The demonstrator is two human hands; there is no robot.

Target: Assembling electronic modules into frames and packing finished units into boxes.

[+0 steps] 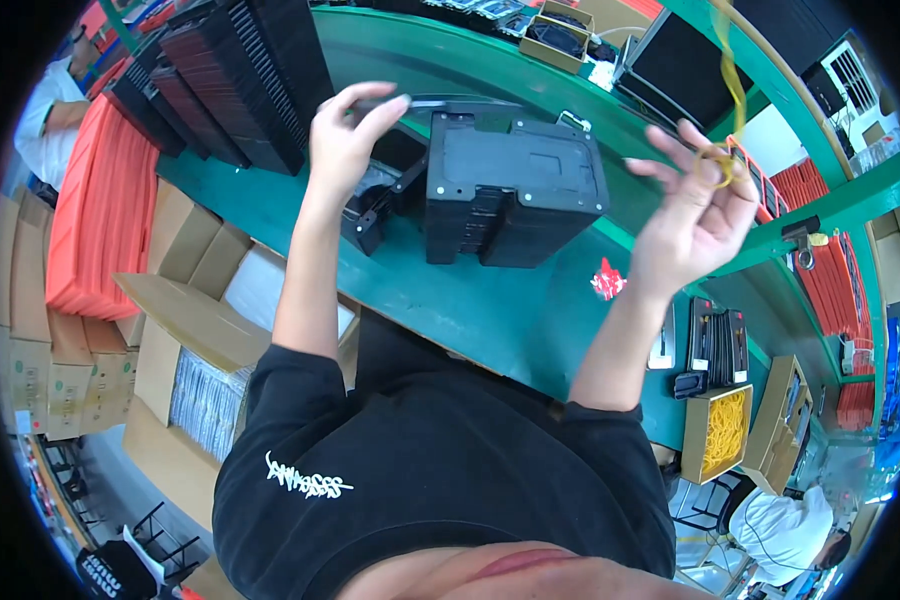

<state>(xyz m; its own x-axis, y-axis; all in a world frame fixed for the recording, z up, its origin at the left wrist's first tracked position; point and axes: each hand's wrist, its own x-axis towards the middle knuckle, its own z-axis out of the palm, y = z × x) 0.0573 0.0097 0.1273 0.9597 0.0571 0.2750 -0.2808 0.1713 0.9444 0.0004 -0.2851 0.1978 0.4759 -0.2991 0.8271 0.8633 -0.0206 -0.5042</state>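
Note:
My left hand point(345, 140) pinches the end of a thin, dark, flat piece point(470, 104) at the far side of the bench, its far edge partly hidden. In front of that piece stands a stack of black plastic trays point(515, 180). More black parts point(370, 215) lean beside the stack, under my left hand. Up and to the right, my right hand point(695, 215) has yellow rubber bands point(720, 168) looped at its thumb and fingers, with the other fingers apart. A long yellow strand point(735, 85) rises from there toward the upper edge.
Tall black tray stacks point(240, 80) and red trays point(105, 210) stand left. An open carton point(205, 330) of clear-wrapped pieces sits below the bench edge. At right are a box of yellow rubber bands point(725, 430), black parts point(720, 345) and a green frame post point(830, 215). People work nearby.

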